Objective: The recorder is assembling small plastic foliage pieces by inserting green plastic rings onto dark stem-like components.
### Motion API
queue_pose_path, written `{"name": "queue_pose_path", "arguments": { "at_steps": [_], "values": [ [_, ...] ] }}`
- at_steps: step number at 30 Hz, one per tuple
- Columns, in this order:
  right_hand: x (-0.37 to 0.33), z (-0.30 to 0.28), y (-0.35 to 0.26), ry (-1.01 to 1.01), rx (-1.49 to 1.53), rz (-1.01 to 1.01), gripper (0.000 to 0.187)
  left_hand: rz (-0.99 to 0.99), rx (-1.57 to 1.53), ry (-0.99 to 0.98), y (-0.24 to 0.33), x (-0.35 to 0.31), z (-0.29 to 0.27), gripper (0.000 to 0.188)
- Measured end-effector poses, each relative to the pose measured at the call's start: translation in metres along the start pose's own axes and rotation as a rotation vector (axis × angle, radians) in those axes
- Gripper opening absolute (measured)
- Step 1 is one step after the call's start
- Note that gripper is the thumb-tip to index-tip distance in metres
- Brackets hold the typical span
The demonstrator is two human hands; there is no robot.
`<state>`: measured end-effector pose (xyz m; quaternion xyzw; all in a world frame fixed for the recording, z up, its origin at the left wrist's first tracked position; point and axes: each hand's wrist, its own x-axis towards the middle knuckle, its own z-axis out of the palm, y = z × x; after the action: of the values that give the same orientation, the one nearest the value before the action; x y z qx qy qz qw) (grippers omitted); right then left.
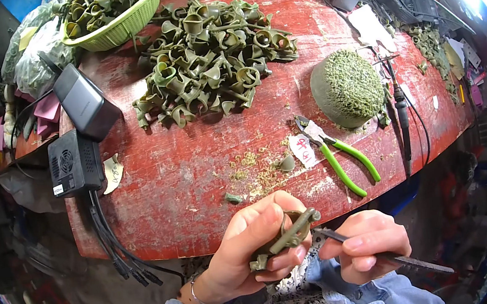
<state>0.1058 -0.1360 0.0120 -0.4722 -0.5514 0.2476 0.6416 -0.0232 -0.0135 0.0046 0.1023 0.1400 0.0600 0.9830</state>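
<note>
Over the table's near edge, my left hand (246, 235) is closed around an olive-green moulded piece (292, 235), with a rod-like stem and curved, flared parts. My right hand (368, 243) pinches a thin dark strip-shaped tool, like a flat file or blade (421, 262). The tool's far end points at the green piece and lies close to its stem; I cannot tell whether they touch. Beyond my hands, green-handled cutting pliers (337, 173) lie with handles spread. A large pile of similar olive-green pieces (205, 58) rests farther back.
A tub-like container (325, 94) heaped with green shavings stands at right, near a pen-shaped corded tool (401, 111). A green basket (126, 28) of similar pieces sits at back left. A grey box (84, 103) and black fan box (75, 163) with cables occupy the left edge.
</note>
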Motion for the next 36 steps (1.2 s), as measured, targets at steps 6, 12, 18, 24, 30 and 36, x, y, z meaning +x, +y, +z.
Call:
{"name": "queue_pose_path", "arguments": {
  "at_steps": [6, 12, 18, 24, 30, 36],
  "values": [
    [0.018, 0.004, -0.016, -0.088, -0.213, 0.129, 0.035, 0.219, 0.314, 0.151, -0.003, -0.002, 0.002, 0.040],
    [0.004, 0.011, 0.000, 0.035, -0.345, -0.125, 0.047, 0.191, 0.121, 0.063, -0.001, -0.005, -0.010, 0.022],
    [0.014, 0.012, -0.005, 0.056, -0.321, -0.042, 0.021, 0.117, 0.137, 0.127, 0.001, 0.001, 0.004, 0.031],
    [0.004, 0.009, 0.005, 0.058, 0.029, 0.036, 0.023, -0.083, -0.171, -0.011, 0.001, -0.005, -0.011, 0.035],
    [0.001, 0.009, 0.005, 0.087, -0.054, -0.011, 0.024, -0.127, -0.238, -0.018, 0.001, -0.002, -0.008, 0.039],
    [0.006, 0.020, 0.009, 0.218, -0.269, -0.028, 0.025, -0.124, -0.282, -0.052, 0.001, 0.001, -0.008, 0.040]
  ]
}}
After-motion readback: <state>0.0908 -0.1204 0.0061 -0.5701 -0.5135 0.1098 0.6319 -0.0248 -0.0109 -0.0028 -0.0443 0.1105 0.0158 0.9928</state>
